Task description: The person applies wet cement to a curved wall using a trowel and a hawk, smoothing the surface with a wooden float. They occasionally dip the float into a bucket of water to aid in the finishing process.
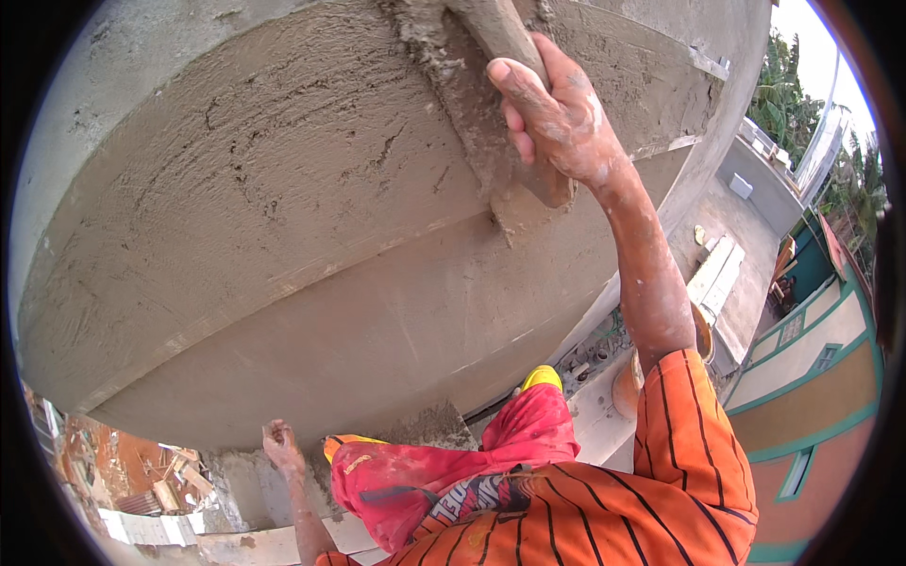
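My right hand (557, 118) is wrapped round the handle of a plastering float (472, 127), high on the wall. The float's long board lies against rough wet mortar (283, 160), and lumps of mortar cling to its edge. Below a straight ledge the wall has a smoother grey band (359, 335). My left hand (281, 445) hangs low near the foot of the wall, its fingers curled in with nothing visible in them. Mortar smears cover my right hand and forearm.
My yellow shoes (543, 377) are close to the wall base, by a pale plank (599, 415). An orange bucket (627, 387) stands to the right, with boards (717, 278) beyond. Wood scraps (165, 491) lie lower left; a painted building (812, 377) stands at the far right.
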### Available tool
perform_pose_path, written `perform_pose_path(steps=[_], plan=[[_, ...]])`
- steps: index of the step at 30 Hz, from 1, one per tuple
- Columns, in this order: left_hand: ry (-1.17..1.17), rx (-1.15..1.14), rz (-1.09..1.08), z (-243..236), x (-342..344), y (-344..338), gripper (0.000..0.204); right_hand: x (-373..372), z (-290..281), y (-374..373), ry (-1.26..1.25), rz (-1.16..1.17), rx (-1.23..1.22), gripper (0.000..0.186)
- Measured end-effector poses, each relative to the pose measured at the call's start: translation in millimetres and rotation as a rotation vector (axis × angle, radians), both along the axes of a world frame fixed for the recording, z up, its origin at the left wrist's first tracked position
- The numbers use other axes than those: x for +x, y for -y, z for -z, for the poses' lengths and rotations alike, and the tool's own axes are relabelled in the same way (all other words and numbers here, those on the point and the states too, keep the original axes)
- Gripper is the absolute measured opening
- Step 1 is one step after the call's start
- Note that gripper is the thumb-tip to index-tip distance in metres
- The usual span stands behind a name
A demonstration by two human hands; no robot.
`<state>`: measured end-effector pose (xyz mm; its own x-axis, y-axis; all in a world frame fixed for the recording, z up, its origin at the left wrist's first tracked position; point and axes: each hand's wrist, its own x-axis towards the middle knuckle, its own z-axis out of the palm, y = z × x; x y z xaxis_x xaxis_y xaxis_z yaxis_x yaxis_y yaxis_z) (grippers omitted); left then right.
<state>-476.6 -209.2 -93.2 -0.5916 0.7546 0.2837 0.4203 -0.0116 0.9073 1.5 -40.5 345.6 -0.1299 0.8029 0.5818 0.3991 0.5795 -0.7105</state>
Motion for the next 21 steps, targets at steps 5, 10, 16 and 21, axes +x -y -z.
perform_pose_path(steps=[5, 10, 16, 21], plan=[[-0.129, -0.356, 0.315, -70.8, 46.4, -38.9, 0.018, 36.9, 37.6, -13.6, -0.132, -0.015, -0.086, 0.045], [0.022, -0.547, 0.142, 11.6, -11.4, 48.4, 0.02, 87.2, 77.7, -13.6, -0.256, 0.034, -0.061, 0.043], [-0.166, -0.773, 0.432, -10.9, 14.6, -11.8, 0.031, -62.8, -18.3, 22.0, 0.284, -0.115, -0.052, 0.057], [-0.402, -1.033, 0.716, -70.7, 107.5, -76.1, 0.042, -104.0, -5.5, 17.9, 0.209, -0.194, 0.068, 0.06]])
